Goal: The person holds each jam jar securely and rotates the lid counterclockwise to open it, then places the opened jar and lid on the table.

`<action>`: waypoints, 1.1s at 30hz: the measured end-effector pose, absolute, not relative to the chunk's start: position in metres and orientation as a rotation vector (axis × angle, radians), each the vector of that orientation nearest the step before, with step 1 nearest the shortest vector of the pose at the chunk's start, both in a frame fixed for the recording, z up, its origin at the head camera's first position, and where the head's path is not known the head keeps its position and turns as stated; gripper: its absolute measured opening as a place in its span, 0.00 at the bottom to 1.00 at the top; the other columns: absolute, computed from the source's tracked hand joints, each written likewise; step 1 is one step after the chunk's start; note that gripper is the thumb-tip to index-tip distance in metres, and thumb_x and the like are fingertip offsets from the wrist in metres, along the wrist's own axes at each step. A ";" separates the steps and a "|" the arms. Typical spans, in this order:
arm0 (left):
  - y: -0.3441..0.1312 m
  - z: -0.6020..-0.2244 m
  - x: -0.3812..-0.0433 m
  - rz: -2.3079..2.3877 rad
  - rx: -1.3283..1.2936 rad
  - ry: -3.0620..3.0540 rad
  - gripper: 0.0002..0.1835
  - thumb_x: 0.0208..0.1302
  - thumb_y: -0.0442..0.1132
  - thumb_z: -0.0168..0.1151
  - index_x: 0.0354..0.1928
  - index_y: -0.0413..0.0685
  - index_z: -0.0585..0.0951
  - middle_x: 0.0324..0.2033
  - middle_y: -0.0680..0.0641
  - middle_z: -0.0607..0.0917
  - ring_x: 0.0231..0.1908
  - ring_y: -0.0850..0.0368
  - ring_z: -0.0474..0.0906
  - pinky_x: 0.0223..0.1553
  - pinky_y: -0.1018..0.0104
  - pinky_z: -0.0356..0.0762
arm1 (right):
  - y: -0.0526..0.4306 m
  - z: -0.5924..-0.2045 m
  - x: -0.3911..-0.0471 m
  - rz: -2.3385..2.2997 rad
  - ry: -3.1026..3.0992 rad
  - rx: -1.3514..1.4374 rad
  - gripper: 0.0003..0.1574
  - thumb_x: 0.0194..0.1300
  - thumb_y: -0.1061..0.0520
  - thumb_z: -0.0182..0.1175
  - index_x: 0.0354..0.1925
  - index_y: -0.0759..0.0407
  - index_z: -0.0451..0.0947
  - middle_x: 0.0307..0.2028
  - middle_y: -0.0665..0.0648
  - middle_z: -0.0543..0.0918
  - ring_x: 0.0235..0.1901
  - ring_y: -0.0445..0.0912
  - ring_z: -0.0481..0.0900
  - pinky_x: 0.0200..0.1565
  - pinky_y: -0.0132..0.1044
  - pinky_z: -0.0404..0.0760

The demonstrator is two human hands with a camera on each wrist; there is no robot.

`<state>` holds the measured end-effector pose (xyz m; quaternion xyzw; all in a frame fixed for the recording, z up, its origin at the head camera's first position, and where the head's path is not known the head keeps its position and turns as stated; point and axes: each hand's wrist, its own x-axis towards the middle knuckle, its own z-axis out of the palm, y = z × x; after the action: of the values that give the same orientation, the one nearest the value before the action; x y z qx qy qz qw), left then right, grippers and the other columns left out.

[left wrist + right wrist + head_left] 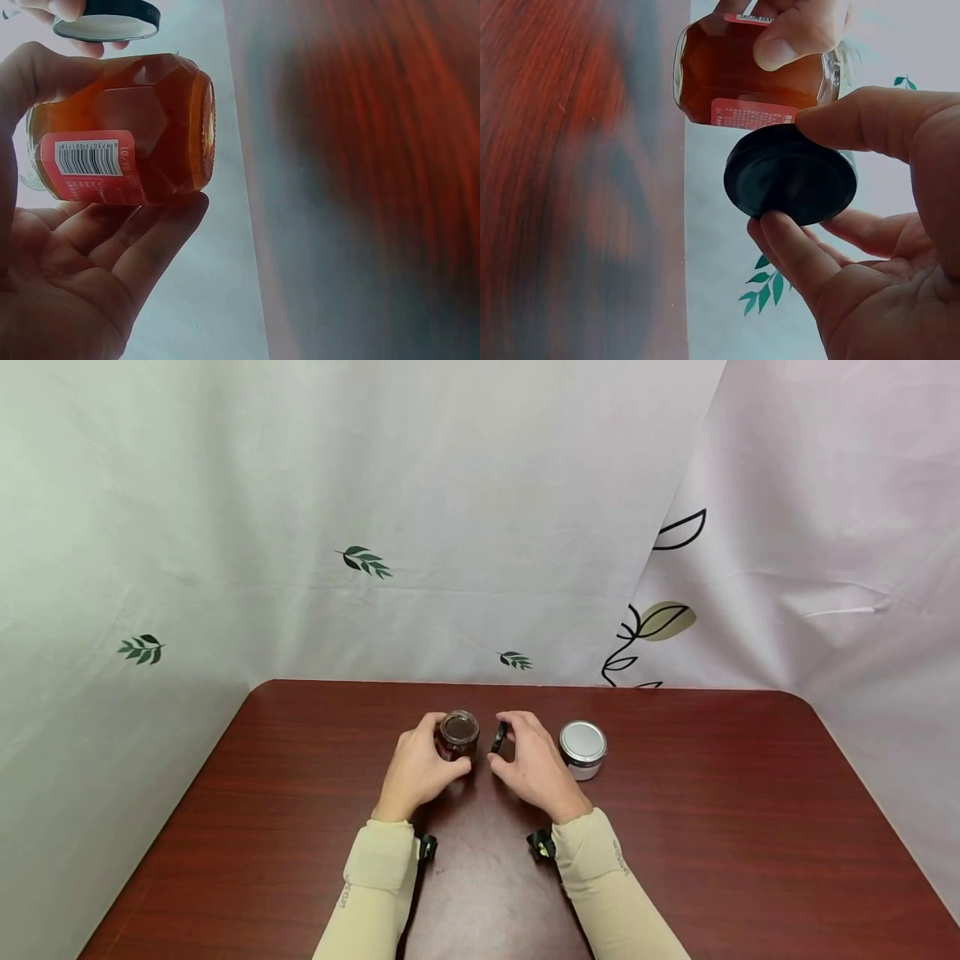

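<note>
My left hand [422, 768] grips a glass jar [458, 731] of amber-brown contents, thumb on one side and fingers on the other. A red label [94, 169] with a barcode is on the jar's side, and its top has no lid on it. In the left wrist view its base shows against the pale curtain, so it is raised off the table. Just right of the jar, my right hand [534, 768] pinches a black lid [789, 180] by its rim between thumb and fingers. The lid is tilted on edge, apart from the jar, its inner side pale.
A second jar with a silver lid [583, 741] stands upright on the table, just right of my right hand. The reddish-brown wooden table [712, 827] ends at a white curtain [465, 510] printed with leaves.
</note>
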<state>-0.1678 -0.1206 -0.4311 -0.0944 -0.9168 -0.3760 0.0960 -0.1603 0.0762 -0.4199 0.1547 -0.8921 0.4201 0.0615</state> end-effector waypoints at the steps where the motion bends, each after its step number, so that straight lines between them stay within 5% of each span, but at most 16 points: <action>1: -0.121 -0.431 -0.168 -1.113 -0.281 -2.713 0.33 0.45 0.40 0.75 0.57 0.41 0.76 0.41 0.44 0.87 0.35 0.55 0.83 0.38 0.56 0.81 | 0.076 -0.420 -0.160 1.276 -2.707 0.464 0.37 0.58 0.61 0.70 0.64 0.66 0.71 0.61 0.65 0.74 0.53 0.55 0.82 0.53 0.43 0.80; 33: -0.123 -0.430 -0.168 -1.083 -0.226 -2.735 0.33 0.46 0.41 0.75 0.56 0.39 0.76 0.41 0.42 0.87 0.37 0.50 0.84 0.40 0.53 0.81 | 0.074 -0.423 -0.163 1.278 -2.808 0.429 0.38 0.58 0.62 0.71 0.65 0.67 0.72 0.61 0.64 0.77 0.52 0.51 0.83 0.52 0.43 0.80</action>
<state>-0.1680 -0.1230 -0.4303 -0.0761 -0.9228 -0.3653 0.0956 -0.1630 0.0741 -0.4227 0.1378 -0.9014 0.4103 0.0133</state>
